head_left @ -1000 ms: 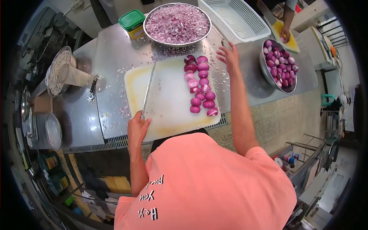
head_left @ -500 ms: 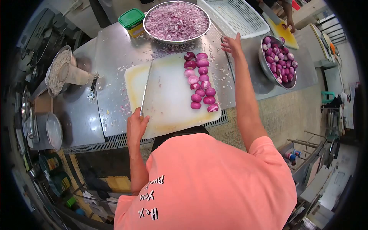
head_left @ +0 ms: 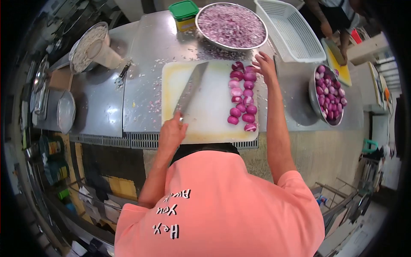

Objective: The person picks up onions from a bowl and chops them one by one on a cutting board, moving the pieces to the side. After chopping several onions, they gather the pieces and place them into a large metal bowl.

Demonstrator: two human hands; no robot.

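Note:
My left hand (head_left: 172, 130) is closed round the handle of a large kitchen knife (head_left: 191, 88), its broad blade lying over the left half of the white cutting board (head_left: 205, 124). Two columns of peeled red onions (head_left: 248, 92) run down the board's right side. Beside the far end of these columns is my right hand (head_left: 266, 67), fingers apart and bent toward the top onions, with fingertips right at the nearest one. Beyond the board stands a metal bowl (head_left: 231, 25) heaped with chopped red onion.
A green-lidded tub (head_left: 184, 15) and a white perforated basket (head_left: 295, 34) stand at the back. Right is a bowl of whole onions (head_left: 330, 96); past it, another person's hands work with a knife at a yellow board (head_left: 339, 64). A container of pale chopped pieces (head_left: 87, 45) sits left.
My right hand has come in from beyond the board to the onions' far end. The knife has turned from edge-on to show its broad side. The whole view has shifted.

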